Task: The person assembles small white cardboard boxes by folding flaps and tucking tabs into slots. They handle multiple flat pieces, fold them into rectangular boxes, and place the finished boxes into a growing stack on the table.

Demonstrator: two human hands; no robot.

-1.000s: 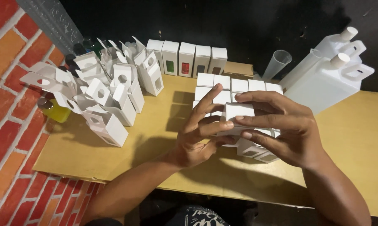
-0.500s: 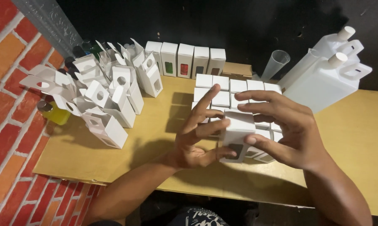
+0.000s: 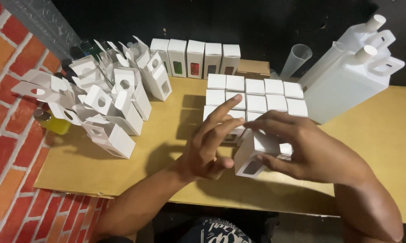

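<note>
small white box (image 3: 256, 153) in right hand (image 3: 311, 150)

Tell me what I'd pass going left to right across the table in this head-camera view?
Small yellow bottle → heap of open white cartons → left hand → white box held in the right hand → clear measuring cup → white plastic jugs.
</note>
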